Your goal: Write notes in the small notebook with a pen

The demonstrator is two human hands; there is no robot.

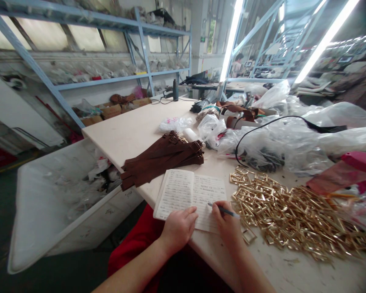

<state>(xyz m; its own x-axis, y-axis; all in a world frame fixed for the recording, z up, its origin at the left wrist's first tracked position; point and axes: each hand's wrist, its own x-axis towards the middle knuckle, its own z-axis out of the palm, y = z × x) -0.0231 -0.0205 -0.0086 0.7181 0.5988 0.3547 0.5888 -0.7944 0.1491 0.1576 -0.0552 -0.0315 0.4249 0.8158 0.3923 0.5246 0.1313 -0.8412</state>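
Note:
An open notebook (177, 189) with handwritten lines on both pages lies at the near edge of the table. My left hand (179, 226) is closed at its lower edge, fingers together, holding the page down; part of its grip is hidden. In my right hand (227, 224) is a dark pen (227, 211), pinched between thumb and fingers, with its tip at the writing on the right page. Just right of this hand spreads a heap of gold-coloured rectangular metal buckles (280, 211). Behind the notebook lies a bundle of dark brown straps (161, 158), some with metal fittings at the far end.
Clear plastic bags (293, 138) and a black cord crowd the table's right side, near a pink-lidded container (338, 175). A white bin (70, 228) with plastic bags stands at the left. Beyond are a dark bottle-shaped object (175, 90) and blue shelves (103, 81).

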